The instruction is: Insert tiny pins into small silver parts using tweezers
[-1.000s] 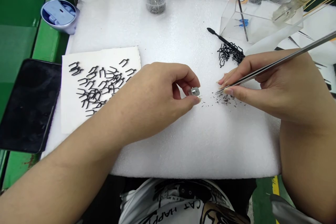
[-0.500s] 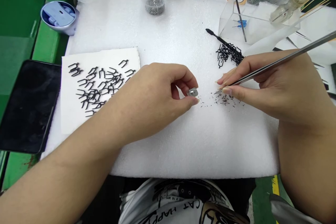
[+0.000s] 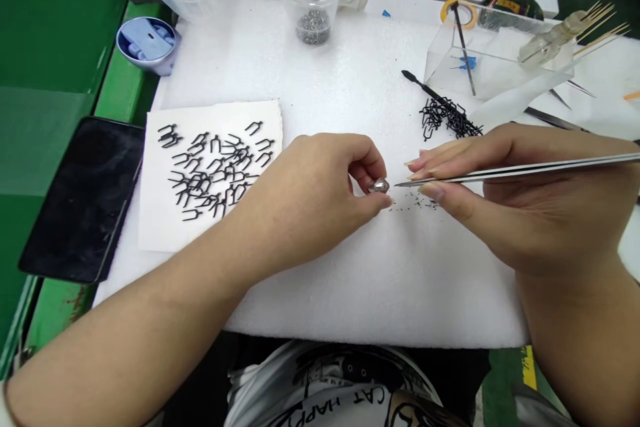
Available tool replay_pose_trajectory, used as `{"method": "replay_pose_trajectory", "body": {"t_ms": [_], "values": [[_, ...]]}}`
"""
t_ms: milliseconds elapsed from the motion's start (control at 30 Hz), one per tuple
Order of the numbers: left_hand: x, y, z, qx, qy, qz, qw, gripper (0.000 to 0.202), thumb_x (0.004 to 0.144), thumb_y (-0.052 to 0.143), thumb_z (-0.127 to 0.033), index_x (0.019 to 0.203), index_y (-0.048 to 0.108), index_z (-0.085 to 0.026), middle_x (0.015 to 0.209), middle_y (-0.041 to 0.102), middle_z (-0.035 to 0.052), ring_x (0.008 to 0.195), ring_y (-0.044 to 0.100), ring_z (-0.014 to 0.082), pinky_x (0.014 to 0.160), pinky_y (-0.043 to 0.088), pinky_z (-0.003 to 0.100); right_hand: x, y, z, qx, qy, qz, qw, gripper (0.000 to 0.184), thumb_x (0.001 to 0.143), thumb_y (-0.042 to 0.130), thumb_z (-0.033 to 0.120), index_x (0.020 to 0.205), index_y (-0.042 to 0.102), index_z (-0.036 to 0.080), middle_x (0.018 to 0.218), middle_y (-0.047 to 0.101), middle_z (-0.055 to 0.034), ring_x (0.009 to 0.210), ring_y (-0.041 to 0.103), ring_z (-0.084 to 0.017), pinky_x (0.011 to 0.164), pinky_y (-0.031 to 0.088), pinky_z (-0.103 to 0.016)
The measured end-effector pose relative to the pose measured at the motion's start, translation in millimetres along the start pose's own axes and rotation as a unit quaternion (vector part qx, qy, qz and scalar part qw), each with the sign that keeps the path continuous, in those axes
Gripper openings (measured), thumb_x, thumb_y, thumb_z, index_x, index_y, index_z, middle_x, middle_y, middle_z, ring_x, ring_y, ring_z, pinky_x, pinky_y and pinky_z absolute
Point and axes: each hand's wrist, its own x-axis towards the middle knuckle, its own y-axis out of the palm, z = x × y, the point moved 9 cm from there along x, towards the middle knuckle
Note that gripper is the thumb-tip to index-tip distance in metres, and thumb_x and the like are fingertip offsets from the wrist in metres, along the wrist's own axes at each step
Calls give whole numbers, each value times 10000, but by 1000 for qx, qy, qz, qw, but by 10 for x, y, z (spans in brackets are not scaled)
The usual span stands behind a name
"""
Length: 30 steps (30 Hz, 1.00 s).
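With 12 o'clock directed away from the wearer, black forked parts (image 3: 200, 183) lie loose on a white card (image 3: 160, 227) at 9 o'clock from the left hand (image 3: 310, 197). The fingers of the left hand are curled and pinched on a small metal part (image 3: 381, 185). The metal part is seated at the fingertips, with the thumb at its 6 o'clock side and a finger at its 12 o'clock side. Its exposed rounded end faces 3 o'clock; its inner portion is covered by the grip, so its full length and long axis cannot be determined. The tip of the tweezers (image 3: 500, 173) is located just beside the metal part at 3 o'clock, with a narrow gap visible between them. The tweezers point to 9 o'clock; their long axis runs back to slightly above 3 o'clock, where the rear end is cut off by the view's edge. Whether the tip carries anything is too small to tell. Tiny dark fragments (image 3: 433, 203) are scattered on the white work surface (image 3: 390, 293) between 3 and 4 o'clock from the metal part, partly hidden by the right hand (image 3: 540, 207). The right thumb and fingers are closed around the tweezers near the tip. A heap of black wire-like parts (image 3: 445, 119) lies between 1 and 2 o'clock from the metal part.
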Motion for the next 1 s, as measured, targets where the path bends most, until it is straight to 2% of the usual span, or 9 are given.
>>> {"method": "replay_pose_trajectory", "body": {"t_ms": [433, 567, 833, 1000], "values": [[2, -6, -20, 11, 7, 2, 1000, 108, 761, 686, -347, 853, 707, -294, 678, 627, -56, 578, 534, 101, 525, 379, 273, -23, 28, -34, 15, -2, -5, 1000, 131, 730, 790, 151, 820, 710, 204, 913, 736, -29, 842, 702, -248, 751, 592, -453], [7, 6, -22, 10, 6, 9, 1000, 133, 760, 689, -357, 862, 709, -274, 663, 623, -41, 568, 533, 108, 525, 379, 275, -12, 34, -18, 14, -11, 1, 1000, 159, 720, 792, 131, 826, 703, 209, 918, 737, -25, 862, 705, -255, 784, 593, -461], [8, 6, -13, 15, 8, 3, 1000, 118, 762, 687, -375, 851, 704, -299, 651, 620, -72, 548, 524, 91, 532, 390, 270, 0, 39, -4, -3, -8, 14, 1000, 167, 727, 790, 136, 829, 690, 222, 914, 737, -17, 865, 708, -255, 785, 597, -449], [20, 18, -22, 15, -5, 22, 1000, 153, 767, 683, -399, 864, 707, -282, 655, 625, -51, 556, 531, 108, 530, 388, 280, -7, 47, 15, -12, -17, 18, 1000, 186, 724, 785, 129, 843, 686, 230, 916, 737, -12, 875, 711, -247, 814, 595, -430]]}}
